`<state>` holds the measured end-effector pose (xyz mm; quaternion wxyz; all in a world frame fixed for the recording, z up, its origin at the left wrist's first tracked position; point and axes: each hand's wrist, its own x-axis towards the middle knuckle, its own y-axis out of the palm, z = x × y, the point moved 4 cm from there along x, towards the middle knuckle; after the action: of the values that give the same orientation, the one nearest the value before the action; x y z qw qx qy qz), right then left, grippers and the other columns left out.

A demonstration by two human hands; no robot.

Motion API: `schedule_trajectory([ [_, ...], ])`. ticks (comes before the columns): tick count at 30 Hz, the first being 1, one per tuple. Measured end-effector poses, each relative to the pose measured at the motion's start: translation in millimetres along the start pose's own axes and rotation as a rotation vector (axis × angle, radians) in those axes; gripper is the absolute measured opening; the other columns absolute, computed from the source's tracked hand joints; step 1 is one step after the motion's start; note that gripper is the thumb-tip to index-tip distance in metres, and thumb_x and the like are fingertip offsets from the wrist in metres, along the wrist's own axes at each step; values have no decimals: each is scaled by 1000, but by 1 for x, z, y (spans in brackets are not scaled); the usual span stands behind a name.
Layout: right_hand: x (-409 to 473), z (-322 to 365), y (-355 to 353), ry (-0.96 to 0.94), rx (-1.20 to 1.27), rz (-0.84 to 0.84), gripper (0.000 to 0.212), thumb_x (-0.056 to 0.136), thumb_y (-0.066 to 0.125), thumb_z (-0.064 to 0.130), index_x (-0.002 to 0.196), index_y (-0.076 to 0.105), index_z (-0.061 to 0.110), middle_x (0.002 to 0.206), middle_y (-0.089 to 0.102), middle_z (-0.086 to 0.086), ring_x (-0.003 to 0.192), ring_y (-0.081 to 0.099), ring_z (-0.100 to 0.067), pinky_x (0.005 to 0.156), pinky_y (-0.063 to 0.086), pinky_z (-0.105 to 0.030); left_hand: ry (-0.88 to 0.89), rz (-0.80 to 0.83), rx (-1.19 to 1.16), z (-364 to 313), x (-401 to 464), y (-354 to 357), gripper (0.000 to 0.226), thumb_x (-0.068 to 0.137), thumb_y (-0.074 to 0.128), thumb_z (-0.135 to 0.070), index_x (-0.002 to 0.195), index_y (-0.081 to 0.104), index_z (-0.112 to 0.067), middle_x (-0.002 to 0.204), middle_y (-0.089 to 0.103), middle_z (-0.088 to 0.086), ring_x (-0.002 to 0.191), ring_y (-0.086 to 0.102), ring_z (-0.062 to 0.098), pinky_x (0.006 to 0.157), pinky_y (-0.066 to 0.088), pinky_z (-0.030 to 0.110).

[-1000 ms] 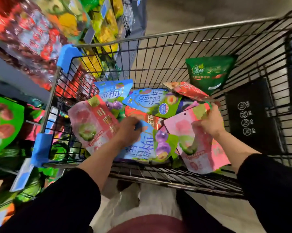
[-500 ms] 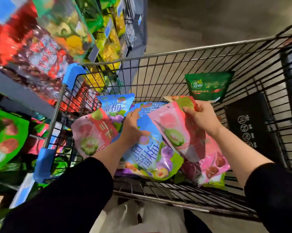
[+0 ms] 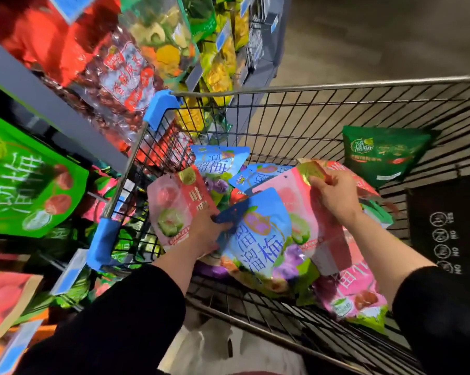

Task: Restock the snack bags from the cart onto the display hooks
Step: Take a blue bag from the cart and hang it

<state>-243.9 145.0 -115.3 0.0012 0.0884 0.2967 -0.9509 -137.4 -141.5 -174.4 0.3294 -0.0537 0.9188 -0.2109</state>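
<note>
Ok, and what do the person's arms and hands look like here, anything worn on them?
Both arms wear black long sleeves, pushed up so the forearms are bare. The left hand and right hand are bare: no gloves, and no rings, watch or wristband visible. The sleeves are plain, with no visible markings.

The scene is dimly lit; glare is seen on glossy packaging, and edges are bent and blurred by wide-angle distortion.

Inside the black wire shopping cart (image 3: 309, 125), the left hand (image 3: 205, 228) grips a blue plastic snack bag (image 3: 258, 239) by its top edge, while the right hand (image 3: 334, 196) pinches the top of a pink plastic snack bag (image 3: 307, 212) just beside it. A dark green snack bag (image 3: 382, 152) leans against the cart's far wall.
</note>
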Motion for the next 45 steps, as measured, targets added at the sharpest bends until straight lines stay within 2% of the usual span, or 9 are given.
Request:
schedule_trajectory([
  [5, 4, 19, -9, 87, 293, 13, 45, 89, 61, 2, 50, 43, 15, 30, 38, 9, 29, 34, -7, 35, 24, -17, 294, -47, 138, -58, 0, -13, 9, 83, 69, -7, 88, 70, 2, 82, 68, 22, 74, 58, 22, 76, 49, 48],
  [12, 26, 71, -8, 46, 571, 30, 35, 84, 67, 5, 51, 56, 14, 43, 49, 7, 38, 39, -10, 42, 30, -21, 709, -217, 294, -150, -47, -75, 25, 77, 67, -27, 69, 73, -4, 58, 56, 4, 55, 39, 9, 55, 33, 17],
  [16, 23, 128, 0, -81, 673, 66, 25, 81, 68, 7, 60, 58, 14, 47, 49, 6, 44, 37, -11, 46, 28, -23, 621, -298, 364, -164, -94, -116, 31, 82, 59, -25, 69, 63, 2, 61, 53, 17, 58, 42, 16, 58, 29, 35],
  [23, -36, 257, 1, -372, 766, 51, 24, 77, 70, 19, 62, 59, 4, 56, 50, 3, 57, 41, -13, 54, 34, -30, 705, -705, 294, -162, -203, -205, 13, 86, 67, -18, 78, 72, -9, 73, 69, 15, 78, 61, 30, 59, 32, 29],
  [26, -84, 310, 6, -493, 805, 53, 18, 74, 69, 21, 57, 66, 19, 52, 54, 16, 60, 43, -12, 57, 35, -31, 762, -873, 215, -149, -266, -240, 24, 79, 60, -29, 82, 73, -9, 79, 72, 12, 82, 66, 32, 66, 45, 35],
  [32, -205, 395, 36, -670, 934, 119, 9, 74, 69, 17, 65, 69, 16, 56, 62, 18, 62, 49, -6, 60, 43, -28, 790, -1241, 161, -82, -392, -298, 36, 78, 53, -34, 93, 74, -9, 89, 74, 10, 88, 68, 28, 74, 51, 39],
  [36, -286, 435, 68, -766, 949, 238, 27, 85, 65, 0, 68, 65, 21, 52, 60, 23, 52, 46, 7, 54, 42, -19, 765, -1374, 98, -31, -456, -316, 34, 79, 51, -32, 90, 72, -7, 84, 72, 11, 82, 67, 28, 64, 40, 31],
  [39, -341, 456, 93, -828, 924, 326, 28, 85, 66, 3, 63, 69, 21, 54, 60, 21, 56, 46, 4, 54, 42, -19, 744, -1416, -16, 3, -498, -326, 39, 80, 53, -35, 96, 71, -4, 91, 73, 13, 87, 67, 29, 74, 50, 37],
  [45, -438, 506, 126, -933, 947, 455, 14, 76, 67, 21, 63, 72, 25, 69, 58, -3, 69, 46, -14, 59, 39, -34, 798, -1438, -125, 47, -569, -347, 30, 90, 62, -12, 114, 61, 6, 112, 61, 14, 101, 54, 19, 80, 32, -3],
])
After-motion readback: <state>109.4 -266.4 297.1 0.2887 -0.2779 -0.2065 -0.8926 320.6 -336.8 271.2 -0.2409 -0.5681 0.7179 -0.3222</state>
